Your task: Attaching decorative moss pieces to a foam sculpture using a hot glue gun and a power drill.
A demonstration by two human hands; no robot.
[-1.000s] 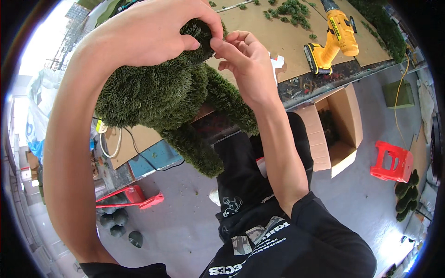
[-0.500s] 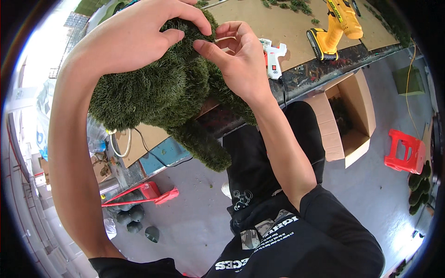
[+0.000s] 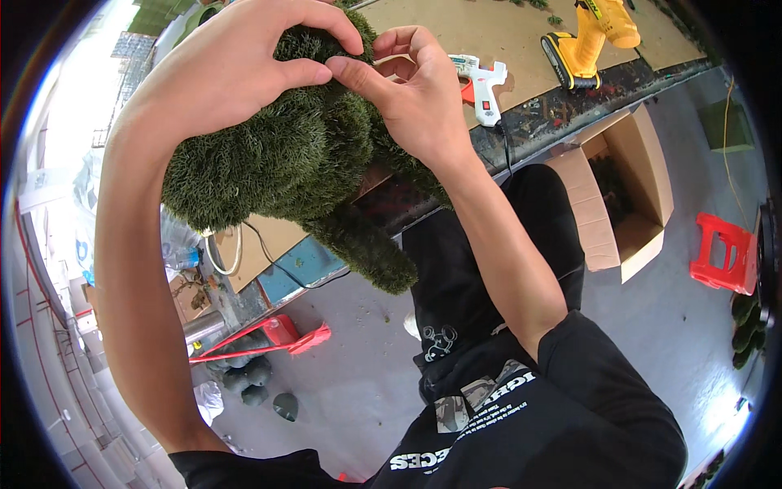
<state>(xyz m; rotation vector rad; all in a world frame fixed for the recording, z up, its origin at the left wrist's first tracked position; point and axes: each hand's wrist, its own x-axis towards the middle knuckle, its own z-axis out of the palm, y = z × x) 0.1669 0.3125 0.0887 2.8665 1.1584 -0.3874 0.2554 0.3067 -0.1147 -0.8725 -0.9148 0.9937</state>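
Observation:
A bushy green artificial-grass figure with rounded lobes leans over the workbench edge. One stubby limb points down toward my lap. My left hand arches over the upper part from the left, its thumb and forefinger curled onto the grass. From the right, my right hand bends its fingers against the same spot. The two thumb tips almost meet there. Anything small between the fingertips is hidden. A white glue gun with a red trigger lies on the bench just right of my right hand.
Farther right on the cardboard-covered bench stands a yellow cordless drill. An open cardboard box with greenery inside is below the bench edge. A red stool is at right. A red dustpan and dark rounded pieces are lower left.
My thumbs have come closer together on the grass, with the right hand shifted slightly up and left. The view has tilted a little; the figure stays in place under my hands.

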